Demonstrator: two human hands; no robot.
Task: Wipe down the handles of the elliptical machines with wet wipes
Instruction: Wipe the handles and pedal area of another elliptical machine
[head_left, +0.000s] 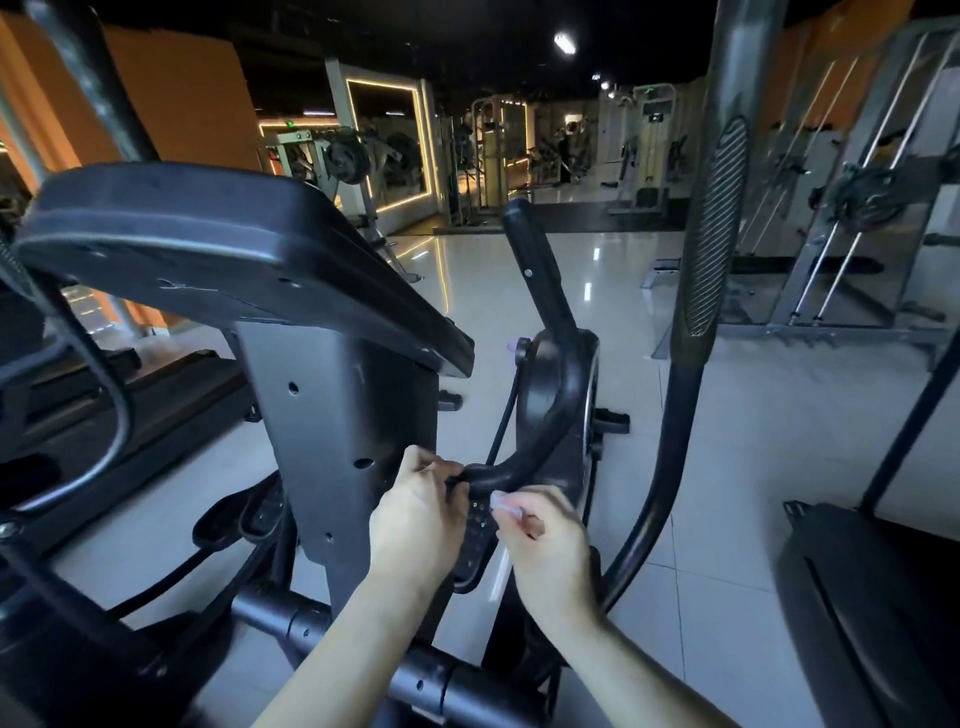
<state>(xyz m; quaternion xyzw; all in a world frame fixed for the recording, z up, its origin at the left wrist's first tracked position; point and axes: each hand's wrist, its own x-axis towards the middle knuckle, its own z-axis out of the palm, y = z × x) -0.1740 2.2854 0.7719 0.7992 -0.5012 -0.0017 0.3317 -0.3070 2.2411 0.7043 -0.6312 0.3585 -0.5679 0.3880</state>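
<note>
Flanking curved handle (545, 441): console (208, 244), upright bar (711, 234)

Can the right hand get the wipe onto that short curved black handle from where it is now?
Probably yes: the right hand pinches the wipe just below the curved handle, nothing between. The left hand grips the handle's end.

Your single head camera looks forward and down from close behind the elliptical's console (223, 244), with both forearms reaching in below it and the gym floor (613, 312) stretching beyond it.
</note>
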